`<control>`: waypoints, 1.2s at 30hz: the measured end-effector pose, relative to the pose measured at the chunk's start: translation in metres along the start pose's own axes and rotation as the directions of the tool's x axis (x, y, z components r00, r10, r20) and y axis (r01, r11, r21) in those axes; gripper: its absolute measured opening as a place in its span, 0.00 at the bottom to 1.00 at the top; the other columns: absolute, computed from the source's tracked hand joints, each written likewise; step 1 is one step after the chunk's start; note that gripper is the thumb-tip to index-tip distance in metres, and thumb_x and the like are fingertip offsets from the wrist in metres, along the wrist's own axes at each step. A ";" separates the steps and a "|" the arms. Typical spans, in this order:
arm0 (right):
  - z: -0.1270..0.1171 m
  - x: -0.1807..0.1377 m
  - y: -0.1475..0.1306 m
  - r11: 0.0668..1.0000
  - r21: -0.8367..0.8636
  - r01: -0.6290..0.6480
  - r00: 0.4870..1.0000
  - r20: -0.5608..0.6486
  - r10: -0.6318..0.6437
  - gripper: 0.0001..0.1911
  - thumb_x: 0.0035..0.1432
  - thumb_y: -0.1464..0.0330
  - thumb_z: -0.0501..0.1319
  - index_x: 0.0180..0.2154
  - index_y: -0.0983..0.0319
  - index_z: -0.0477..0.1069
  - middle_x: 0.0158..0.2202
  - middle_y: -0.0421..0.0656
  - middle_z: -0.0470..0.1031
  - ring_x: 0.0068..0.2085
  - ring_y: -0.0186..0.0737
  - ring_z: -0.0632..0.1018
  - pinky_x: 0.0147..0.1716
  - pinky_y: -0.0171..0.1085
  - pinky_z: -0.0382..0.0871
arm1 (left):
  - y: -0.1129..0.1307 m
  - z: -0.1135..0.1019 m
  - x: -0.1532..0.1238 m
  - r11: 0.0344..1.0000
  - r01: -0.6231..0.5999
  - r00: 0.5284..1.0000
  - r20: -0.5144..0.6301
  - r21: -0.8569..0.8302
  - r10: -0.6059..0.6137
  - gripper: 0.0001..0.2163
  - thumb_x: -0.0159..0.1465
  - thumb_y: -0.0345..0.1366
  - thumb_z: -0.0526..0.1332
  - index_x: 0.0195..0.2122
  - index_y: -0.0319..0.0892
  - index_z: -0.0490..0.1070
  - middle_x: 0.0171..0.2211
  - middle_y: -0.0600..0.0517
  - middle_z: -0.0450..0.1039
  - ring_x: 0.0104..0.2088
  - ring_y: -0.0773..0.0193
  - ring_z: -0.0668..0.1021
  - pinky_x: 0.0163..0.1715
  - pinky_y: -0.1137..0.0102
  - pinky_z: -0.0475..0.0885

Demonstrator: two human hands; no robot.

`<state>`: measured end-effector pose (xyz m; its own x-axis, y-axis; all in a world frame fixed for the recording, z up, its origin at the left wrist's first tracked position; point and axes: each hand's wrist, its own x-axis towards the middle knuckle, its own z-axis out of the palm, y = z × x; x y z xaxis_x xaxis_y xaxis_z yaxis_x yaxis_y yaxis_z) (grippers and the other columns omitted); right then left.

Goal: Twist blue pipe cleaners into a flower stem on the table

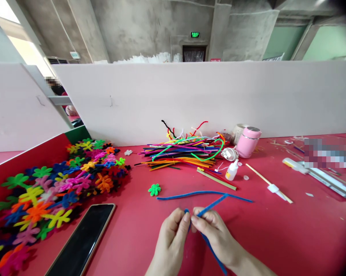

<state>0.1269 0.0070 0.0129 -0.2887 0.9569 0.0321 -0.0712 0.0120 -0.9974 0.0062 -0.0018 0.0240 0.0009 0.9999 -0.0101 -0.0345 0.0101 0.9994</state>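
Observation:
Near the front middle of the red table, my left hand (174,232) and my right hand (214,230) are close together, both with fingers pinched. Blue pipe cleaner (213,206) runs through the right fingers, one end pointing up to the right and a length hanging below the hand. A short blue bend of pipe cleaner shows at the left fingertips; whether it joins the right-hand piece is hidden by the fingers. Just beyond the hands lies another blue pipe cleaner (190,194), slightly curved. A green pipe-cleaner flower (154,189) rests to its left.
Many colourful pipe-cleaner flowers (58,191) are heaped on the left beside a phone (83,237). Behind lie bundled pipe cleaners (184,151), a glue bottle (232,171), a white cable (229,154) and a pink cup (248,142). A wooden stick (260,176) is at right; a white partition (173,96) stands behind.

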 end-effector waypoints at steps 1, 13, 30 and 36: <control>0.001 0.000 0.001 0.995 0.090 -0.047 0.999 -0.018 0.049 0.14 0.53 0.63 0.54 0.20 0.63 0.62 0.20 0.36 0.59 0.24 0.31 0.62 0.26 0.30 0.57 | -0.001 0.000 -0.001 0.998 -0.031 0.999 -0.015 0.045 0.032 0.12 0.54 0.41 0.58 0.18 0.41 0.63 0.18 0.57 0.57 0.21 0.69 0.61 0.21 0.75 0.60; 0.009 0.001 0.004 0.760 0.583 -0.285 0.940 0.016 0.340 0.11 0.42 0.64 0.62 0.18 0.64 0.63 0.16 0.34 0.62 0.20 0.28 0.61 0.22 0.29 0.54 | -0.012 -0.008 0.002 0.853 -0.389 0.918 0.073 0.349 0.389 0.07 0.56 0.32 0.55 0.21 0.41 0.65 0.21 0.54 0.63 0.23 0.67 0.67 0.25 0.75 0.63; -0.001 0.002 -0.004 0.976 0.114 -0.185 0.982 -0.003 0.187 0.23 0.53 0.54 0.51 0.20 0.65 0.66 0.15 0.36 0.59 0.19 0.30 0.61 0.20 0.31 0.53 | -0.002 -0.008 0.010 0.966 0.165 0.979 0.154 -0.200 -0.135 0.11 0.56 0.37 0.57 0.18 0.39 0.64 0.15 0.57 0.62 0.18 0.72 0.62 0.21 0.75 0.58; -0.008 0.001 -0.005 0.908 -0.396 0.138 0.990 0.069 -0.120 0.16 0.58 0.62 0.48 0.25 0.63 0.64 0.18 0.35 0.56 0.20 0.29 0.60 0.20 0.30 0.52 | -0.011 -0.014 0.012 0.915 0.199 0.980 0.049 -0.350 -0.194 0.11 0.55 0.36 0.59 0.18 0.40 0.61 0.13 0.60 0.55 0.17 0.74 0.58 0.19 0.76 0.55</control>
<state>0.1351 0.0099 0.0176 -0.3428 0.9263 0.1562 0.2736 0.2575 -0.9267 -0.0073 0.0104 0.0127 0.0571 0.9776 -0.2025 -0.3815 0.2088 0.9005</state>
